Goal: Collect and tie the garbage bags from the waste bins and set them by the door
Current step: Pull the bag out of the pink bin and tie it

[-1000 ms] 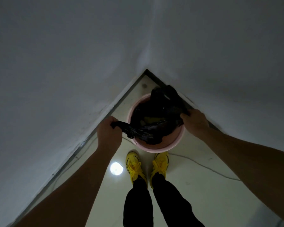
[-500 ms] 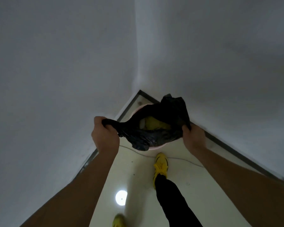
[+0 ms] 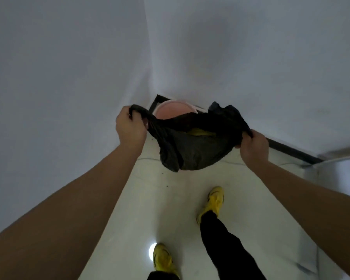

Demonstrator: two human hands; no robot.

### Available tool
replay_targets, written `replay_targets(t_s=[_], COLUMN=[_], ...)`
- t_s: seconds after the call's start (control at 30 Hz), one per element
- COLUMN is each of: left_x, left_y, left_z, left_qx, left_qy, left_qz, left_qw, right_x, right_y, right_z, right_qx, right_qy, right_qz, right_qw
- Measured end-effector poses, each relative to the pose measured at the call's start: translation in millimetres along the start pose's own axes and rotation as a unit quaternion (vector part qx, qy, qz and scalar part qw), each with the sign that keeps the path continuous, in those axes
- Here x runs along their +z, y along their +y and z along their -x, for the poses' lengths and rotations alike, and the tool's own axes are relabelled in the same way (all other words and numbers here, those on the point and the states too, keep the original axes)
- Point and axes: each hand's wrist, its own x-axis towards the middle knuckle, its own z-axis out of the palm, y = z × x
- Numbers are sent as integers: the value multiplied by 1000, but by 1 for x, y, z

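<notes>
Since the picture of half a second ago, the black garbage bag (image 3: 192,150) has come clear of the pink bin (image 3: 174,110) and now hangs in front of it, nearer to the person. The pink inside of the bin, which the bag covered before, is now open to view. Both feet stand about as they did then, one ahead of the other.

The left hand (image 3: 130,126) is at 9 o'clock of the bag. Its fingers are curled round a twisted corner of the bag's edge, and the plastic is drawn tight from the fist to the body of the bag. The right hand (image 3: 254,147) is at 3 o'clock, and its fingers are closed round the opposite edge in the same way. Between the two hands the mouth of the bag is stretched open, and something yellow (image 3: 200,131) lies inside near the top. The bottom of the bag sags at 6 o'clock.

The bin stands at 11 o'clock of the bag, in the corner where two white walls meet. A dark skirting (image 3: 291,151) runs along the foot of the right wall. One yellow shoe (image 3: 214,201) is on the pale floor (image 3: 170,199) at 5 o'clock of the bag. The other shoe (image 3: 162,257) is further back at 6 o'clock, beside a round bright reflection (image 3: 151,252).
</notes>
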Motion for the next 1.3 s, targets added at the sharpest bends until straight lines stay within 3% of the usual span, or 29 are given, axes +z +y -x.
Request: replay_targets(t_s=[0.17, 0.4, 0.6, 0.77, 0.87, 0.97, 1.03, 1.1, 1.17, 1.2, 1.3], left_x=[15, 67, 101, 121, 127, 125, 119, 115, 109, 105, 93], left_y=[-3, -98, -215, -307, -344, -364, -384, -396, -409, -414, -430], left_z=[38, 60, 81, 67, 47, 20, -5, -20, -29, -31, -27], left_qx=[-90, -209, -129, -120, -112, -96, -49, -16, 37, 58, 67], left_qy=[-63, -51, -59, -82, -70, -5, 52, 68, 1, -77, -329], left_qz=[83, 89, -8, -18, 34, 76, 87, 84, 43, -7, -145], left_qw=[990, 972, 990, 989, 991, 993, 994, 994, 998, 995, 931], right_x=[-2, 49, 113, 172, 210, 232, 247, 253, 257, 258, 266], right_y=[35, 139, 255, 329, 346, 341, 339, 333, 331, 330, 334], right_z=[34, 20, 4, 0, -14, -36, -55, -71, -82, -86, -93], right_qx=[44, 29, 49, 50, 28, 11, 2, -14, -26, -28, -68], right_qy=[-30, -49, -61, -78, -137, -136, -130, -185, -256, -293, -368], right_qz=[-21, -28, -5, 43, -28, -109, -178, -233, -228, -197, -88], right_qw=[998, 998, 997, 995, 990, 985, 975, 955, 939, 935, 923])
